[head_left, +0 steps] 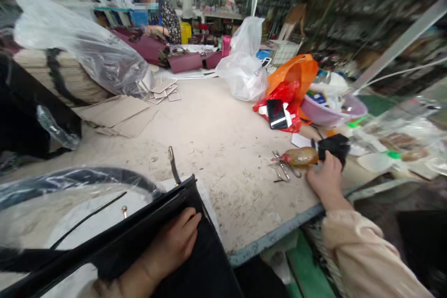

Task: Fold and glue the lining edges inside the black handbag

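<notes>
A black handbag (209, 251) with a plastic-wrapped handle (104, 174) lies at the table's near edge, tilted towards me. My left hand (178, 237) presses against its side near the top rim, fingers bent and close together, thumb hidden. A strap end with a metal fitting (171, 156) sticks up beyond the rim. Over to the right, my right hand (327, 178) closes on a crumpled black cloth (335, 146). Just left of those fingers lies an amber squeeze bottle (302, 156) with a reddish tip, beside metal scissors (283, 171).
A black phone (275, 114) rests on a red plastic bag (295, 116) near a lilac basin (337, 114). Cardboard sheets (118, 114) and plastic-covered stacks (101, 56) stand at left. Maroon pieces (185, 62) lie at the back, near a masked person (167, 18).
</notes>
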`<action>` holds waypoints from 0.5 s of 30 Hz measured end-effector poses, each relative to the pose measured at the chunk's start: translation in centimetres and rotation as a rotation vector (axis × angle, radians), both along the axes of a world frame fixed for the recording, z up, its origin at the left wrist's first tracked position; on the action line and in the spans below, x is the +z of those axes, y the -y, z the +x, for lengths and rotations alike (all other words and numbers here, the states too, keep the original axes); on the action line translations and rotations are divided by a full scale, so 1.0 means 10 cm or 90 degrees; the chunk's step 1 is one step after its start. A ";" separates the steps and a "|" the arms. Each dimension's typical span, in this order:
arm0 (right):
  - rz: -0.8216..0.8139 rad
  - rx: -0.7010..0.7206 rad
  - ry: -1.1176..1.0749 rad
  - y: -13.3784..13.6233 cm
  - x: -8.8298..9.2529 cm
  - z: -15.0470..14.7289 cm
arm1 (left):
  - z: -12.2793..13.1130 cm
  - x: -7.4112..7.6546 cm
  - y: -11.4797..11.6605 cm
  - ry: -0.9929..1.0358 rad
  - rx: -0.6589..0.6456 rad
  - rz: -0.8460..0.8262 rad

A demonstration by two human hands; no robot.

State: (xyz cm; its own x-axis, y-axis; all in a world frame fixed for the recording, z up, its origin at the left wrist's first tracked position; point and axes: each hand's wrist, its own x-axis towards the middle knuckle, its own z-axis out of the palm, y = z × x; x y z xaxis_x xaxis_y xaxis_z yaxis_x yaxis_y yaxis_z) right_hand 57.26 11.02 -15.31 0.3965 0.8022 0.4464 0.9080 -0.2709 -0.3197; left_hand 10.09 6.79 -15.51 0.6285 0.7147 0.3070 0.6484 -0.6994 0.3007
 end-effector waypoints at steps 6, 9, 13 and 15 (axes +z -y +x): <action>-0.163 0.231 0.259 -0.24 0.34 -0.27 | -0.01 -0.03 -0.04 0.008 -0.009 0.007; -0.167 0.225 0.189 -0.35 0.36 -0.15 | 0.01 0.03 -0.02 -0.010 -0.002 -0.035; -0.036 -0.128 -0.125 -0.39 0.10 0.08 | 0.03 0.08 -0.02 -0.029 -0.002 -0.075; -0.038 -0.155 -0.202 -0.36 -0.03 0.15 | 0.03 0.09 -0.02 -0.028 0.000 -0.075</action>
